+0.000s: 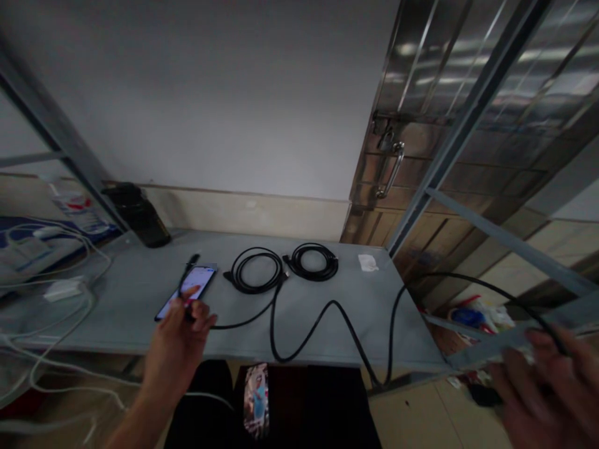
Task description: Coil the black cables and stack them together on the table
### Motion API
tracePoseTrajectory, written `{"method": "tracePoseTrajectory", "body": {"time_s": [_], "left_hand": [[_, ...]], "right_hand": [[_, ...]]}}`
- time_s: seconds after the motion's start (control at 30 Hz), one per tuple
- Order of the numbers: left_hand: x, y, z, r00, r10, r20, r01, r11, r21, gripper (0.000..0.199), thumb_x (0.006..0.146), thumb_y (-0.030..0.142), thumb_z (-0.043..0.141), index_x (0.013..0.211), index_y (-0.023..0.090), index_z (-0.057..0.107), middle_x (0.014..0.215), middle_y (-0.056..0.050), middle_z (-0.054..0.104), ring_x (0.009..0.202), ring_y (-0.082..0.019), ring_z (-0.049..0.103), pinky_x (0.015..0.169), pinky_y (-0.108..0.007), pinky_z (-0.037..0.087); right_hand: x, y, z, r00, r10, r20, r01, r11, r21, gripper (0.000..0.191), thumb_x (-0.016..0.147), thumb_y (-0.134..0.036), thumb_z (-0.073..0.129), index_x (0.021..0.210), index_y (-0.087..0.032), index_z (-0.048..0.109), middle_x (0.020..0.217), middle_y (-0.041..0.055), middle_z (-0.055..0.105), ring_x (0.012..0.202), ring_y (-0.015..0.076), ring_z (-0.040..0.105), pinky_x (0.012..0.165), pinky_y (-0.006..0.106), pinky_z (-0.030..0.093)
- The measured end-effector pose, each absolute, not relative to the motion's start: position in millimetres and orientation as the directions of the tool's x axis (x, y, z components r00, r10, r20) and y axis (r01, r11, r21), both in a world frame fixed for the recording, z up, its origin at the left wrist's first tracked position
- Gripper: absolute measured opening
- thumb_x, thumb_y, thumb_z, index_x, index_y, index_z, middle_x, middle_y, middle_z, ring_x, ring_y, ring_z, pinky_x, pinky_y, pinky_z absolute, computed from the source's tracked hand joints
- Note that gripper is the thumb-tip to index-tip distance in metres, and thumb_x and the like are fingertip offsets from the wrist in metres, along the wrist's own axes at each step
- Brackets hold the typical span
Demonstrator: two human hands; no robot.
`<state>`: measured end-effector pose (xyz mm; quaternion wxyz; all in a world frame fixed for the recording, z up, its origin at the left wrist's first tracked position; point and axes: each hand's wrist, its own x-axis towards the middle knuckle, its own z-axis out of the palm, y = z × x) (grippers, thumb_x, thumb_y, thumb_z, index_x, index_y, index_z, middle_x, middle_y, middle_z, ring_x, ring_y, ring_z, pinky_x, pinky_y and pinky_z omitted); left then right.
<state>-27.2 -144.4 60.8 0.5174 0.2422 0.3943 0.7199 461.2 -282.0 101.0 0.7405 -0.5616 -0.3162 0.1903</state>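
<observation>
My left hand (pixel 185 330) is closed around one end of a black cable (pixel 311 337). The cable's plug (pixel 193 258) sticks up past my fingers, above a lit smartphone (pixel 201 280) lying on the grey table (pixel 131 312). From there the cable runs in loose bends across the table to the right, dipping over its front edge. At the far right my right hand (pixel 547 386), somewhat blurred, grips the cable's other stretch, raised past the table's end. Two coiled black cables, a left coil (pixel 256 288) and a right coil (pixel 316 274), lie behind the loose one.
A dark bottle (pixel 138 215) and a clear bottle (pixel 79 206) stand at the back left, near tangled white cords (pixel 88 299). A white scrap (pixel 367 262) lies at the right. A second phone (pixel 256 399) rests on my lap. A metal post (pixel 421 199) rises at the right end.
</observation>
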Motion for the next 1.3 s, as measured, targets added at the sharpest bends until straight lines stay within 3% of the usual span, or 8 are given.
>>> {"method": "tracePoseTrajectory", "body": {"time_s": [0.07,0.17,0.3,0.6,0.97,1.1,1.2,1.3], "left_hand": [[0,-151,40,-0.232,0.965,-0.121,-0.596,-0.043,0.802,0.042,0.089,0.052,0.094,0.116,0.022,0.082,0.073,0.006,0.060,0.059,-0.008,0.049,0.059,-0.021,0.056],[35,-162,18,0.009,0.950,-0.311,-0.633,0.246,0.734,0.040,0.093,0.045,0.090,0.124,0.021,0.084,0.099,-0.005,0.081,0.085,-0.017,0.075,0.073,-0.029,0.065],[59,-168,7,0.200,0.897,-0.395,-0.625,0.427,0.653,0.030,0.103,0.037,0.079,0.124,0.018,0.085,0.135,-0.015,0.085,0.125,-0.029,0.079,0.103,-0.039,0.066],[51,-162,31,0.390,0.797,-0.462,-0.623,0.598,0.504,0.031,0.107,0.040,0.076,0.115,0.012,0.086,0.104,-0.012,0.088,0.085,-0.021,0.081,0.073,-0.029,0.064],[56,-153,44,0.270,0.899,-0.345,-0.563,0.438,0.701,0.030,0.082,0.031,0.103,0.093,0.013,0.081,0.080,-0.001,0.067,0.073,-0.013,0.064,0.070,-0.025,0.057],[51,-134,54,0.254,0.940,-0.229,-0.504,0.330,0.798,0.041,0.082,0.041,0.103,0.101,0.014,0.080,0.066,0.011,0.038,0.057,-0.007,0.035,0.056,-0.022,0.042],[40,-110,55,0.250,0.957,-0.145,-0.323,0.224,0.920,0.048,0.088,0.054,0.094,0.111,0.014,0.079,0.064,0.013,0.029,0.055,-0.008,0.026,0.054,-0.022,0.035],[19,-77,50,0.099,0.992,0.078,0.104,-0.088,0.991,0.047,0.097,0.063,0.075,0.111,0.018,0.075,0.064,0.008,0.043,0.058,-0.014,0.047,0.060,-0.028,0.045]], "right_hand": [[424,-263,104,0.660,0.686,0.306,-0.030,0.431,-0.902,0.036,0.086,-0.058,0.094,0.120,-0.047,0.083,0.112,0.0139,0.072,0.050,0.0132,0.043,0.043,0.037,0.034],[367,-237,94,0.407,0.798,0.444,-0.037,0.500,-0.865,0.025,0.101,-0.049,0.086,0.123,-0.038,0.079,0.104,0.0080,0.079,0.058,0.0187,0.063,0.047,0.034,0.049],[308,-214,55,-0.058,0.885,0.462,0.093,0.466,-0.880,0.024,0.116,-0.033,0.068,0.139,-0.032,0.071,0.123,0.0084,0.082,0.109,0.0241,0.079,0.098,0.041,0.065],[254,-199,10,-0.490,0.709,0.507,0.295,0.683,-0.668,0.040,0.109,-0.011,0.066,0.145,-0.028,0.068,0.148,0.0117,0.060,0.142,0.0275,0.059,0.126,0.045,0.053],[254,-193,-11,-0.391,0.698,0.600,0.449,0.714,-0.537,0.031,0.107,-0.012,0.069,0.136,-0.022,0.063,0.154,0.0204,0.054,0.130,0.0296,0.069,0.107,0.045,0.067],[243,-173,-15,-0.462,0.739,0.491,0.580,0.670,-0.463,0.035,0.102,-0.022,0.088,0.125,-0.020,0.062,0.119,0.0111,0.075,0.107,0.0296,0.076,0.097,0.046,0.067],[232,-143,-9,-0.600,0.655,0.460,0.634,0.740,-0.226,0.033,0.103,-0.036,0.090,0.119,-0.017,0.069,0.109,0.0098,0.078,0.108,0.0323,0.075,0.103,0.050,0.063],[223,-101,-3,-0.676,0.587,0.446,0.627,0.776,-0.070,0.026,0.111,-0.041,0.080,0.117,-0.017,0.074,0.107,0.0096,0.079,0.108,0.0300,0.073,0.105,0.046,0.060]]}}
